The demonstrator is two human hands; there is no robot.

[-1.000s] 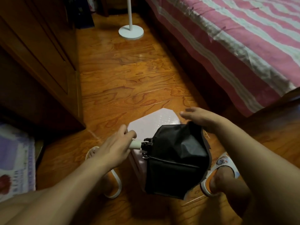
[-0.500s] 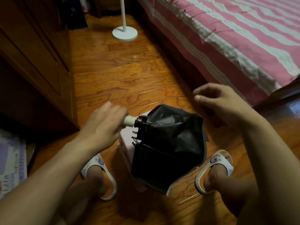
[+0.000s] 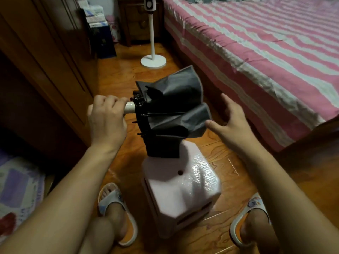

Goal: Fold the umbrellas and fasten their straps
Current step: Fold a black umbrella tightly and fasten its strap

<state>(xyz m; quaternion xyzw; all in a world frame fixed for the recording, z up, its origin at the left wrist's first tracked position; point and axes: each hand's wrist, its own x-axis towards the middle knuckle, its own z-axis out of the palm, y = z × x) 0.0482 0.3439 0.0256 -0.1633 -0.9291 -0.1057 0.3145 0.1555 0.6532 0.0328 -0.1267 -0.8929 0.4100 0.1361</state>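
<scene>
Stool: pink, set on the floor between the slippered feet, below the work.
Left hand: fingers wrapped round the pale handle, so the shaft is steadied roughly level.
Umbrella: held above the stool; black canopy collapsed but loose, strap not seen fastened.
Right hand: fingers spread, nothing held, just beside the fabric, probably placed to gather the folds.
Bed: striped, beyond.

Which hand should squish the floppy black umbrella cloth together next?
Probably the right hand: it is open beside the loose canopy of the umbrella, thumb at the cloth. The left hand is busy gripping the pale handle.
</scene>
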